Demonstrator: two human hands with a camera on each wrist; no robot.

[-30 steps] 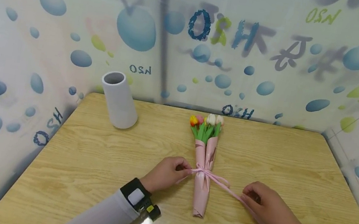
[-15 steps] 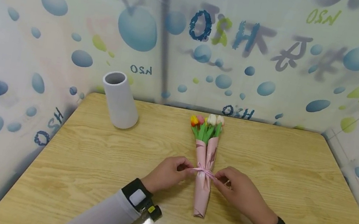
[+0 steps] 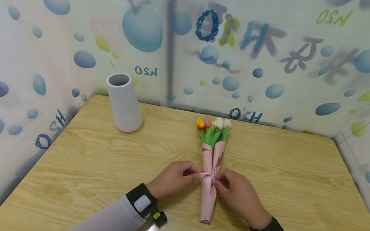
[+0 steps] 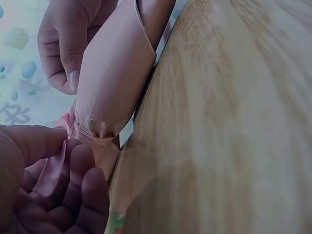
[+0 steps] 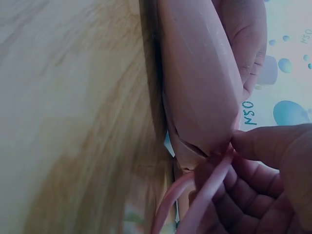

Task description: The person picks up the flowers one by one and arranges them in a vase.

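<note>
A bouquet of tulips (image 3: pixel 218 123) in pink wrapping paper (image 3: pixel 207 209) lies on the wooden table, blossoms toward the back wall. Pink ribbon (image 4: pixel 50 168) is tied round its middle. On the bouquet's left side my left hand (image 3: pixel 172 179) pinches a ribbon end between thumb and index finger, close to the knot. My right hand (image 3: pixel 240 194) is at the knot from the right, thumb and index finger pinching the ribbon. In the right wrist view, ribbon strands (image 5: pixel 207 195) trail down past the right fingers. The knot is mostly hidden behind the fingertips.
A tall white vase (image 3: pixel 124 105) stands at the table's back left. The wooden tabletop (image 3: pixel 291 162) reaches back to a wall curtain (image 3: pixel 270 64) printed with blue and green drops. Each wrist wears a black strap with a small camera.
My right hand has come in leftward from the ribbon's far right end to the knot and pinches it there. The left hand keeps its grip; bouquet and vase stay put.
</note>
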